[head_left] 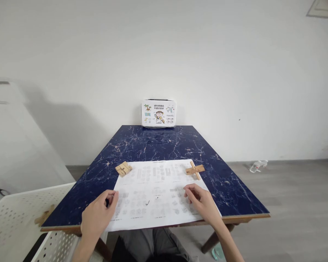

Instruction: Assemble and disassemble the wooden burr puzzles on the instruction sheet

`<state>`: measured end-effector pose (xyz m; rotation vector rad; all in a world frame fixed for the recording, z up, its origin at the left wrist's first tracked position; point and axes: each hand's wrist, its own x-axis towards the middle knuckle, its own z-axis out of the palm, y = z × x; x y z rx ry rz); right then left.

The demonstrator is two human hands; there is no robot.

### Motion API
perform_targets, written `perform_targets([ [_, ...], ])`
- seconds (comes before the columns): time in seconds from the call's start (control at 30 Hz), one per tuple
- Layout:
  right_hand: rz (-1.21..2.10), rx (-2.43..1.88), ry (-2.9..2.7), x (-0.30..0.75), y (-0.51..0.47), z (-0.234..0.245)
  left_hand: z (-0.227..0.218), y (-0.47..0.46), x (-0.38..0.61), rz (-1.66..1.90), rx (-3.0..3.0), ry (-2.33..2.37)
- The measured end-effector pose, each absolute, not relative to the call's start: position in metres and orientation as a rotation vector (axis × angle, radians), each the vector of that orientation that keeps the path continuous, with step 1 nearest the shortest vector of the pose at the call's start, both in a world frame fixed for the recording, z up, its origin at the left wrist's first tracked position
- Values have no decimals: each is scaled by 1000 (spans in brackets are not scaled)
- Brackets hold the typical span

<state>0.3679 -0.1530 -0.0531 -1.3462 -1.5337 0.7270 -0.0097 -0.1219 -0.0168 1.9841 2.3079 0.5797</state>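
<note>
A large white printed sheet lies on the near part of the table, covered in rows of faint grey figures. At its left edge rests my left hand, fingers curled in and thumb tip near the index finger, with nothing visible in it. My right hand lies over the sheet's right side, loosely curled, holding nothing that shows. Beyond my left hand, a squarish wooden block piece sits at the sheet's upper left corner. Crossed flat and thin wooden pieces lie at the upper right corner. Small black marks or bits show mid-sheet.
The dark blue marble-patterned table runs back to a white wall. A white case with cartoon prints stands at its far end. On the left is a white perforated basket. A clear and white object lies on the floor at right.
</note>
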Motion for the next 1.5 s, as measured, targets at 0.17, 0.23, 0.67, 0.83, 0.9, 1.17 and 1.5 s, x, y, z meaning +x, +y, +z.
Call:
perform_targets([
  [0.17, 726, -1321, -1525, 368, -154, -52, -18, -121, -11, 587, 1987, 2302],
  [0.23, 736, -1306, -1520, 369, -155, -51, -18, -121, -12, 590, 1992, 2301],
  [0.67, 743, -1223, -1489, 369, -154, -50, -8, -125, -8, 541, 2026, 2330],
  [0.83, 753, -1223, -1499, 369, -154, -49, -6, -125, -8, 579, 2031, 2316],
  [0.9, 761, -1213, -1491, 370, -154, -50, -6, -125, -8, 590, 2031, 2312],
  [1.17, 786, -1231, -1493, 370, -153, -52, -10, -125, -10, 580, 2049, 2304],
  [1.5, 799, -1221, -1495, 371, -153, -55, -8, -126, -9, 560, 2044, 2309],
])
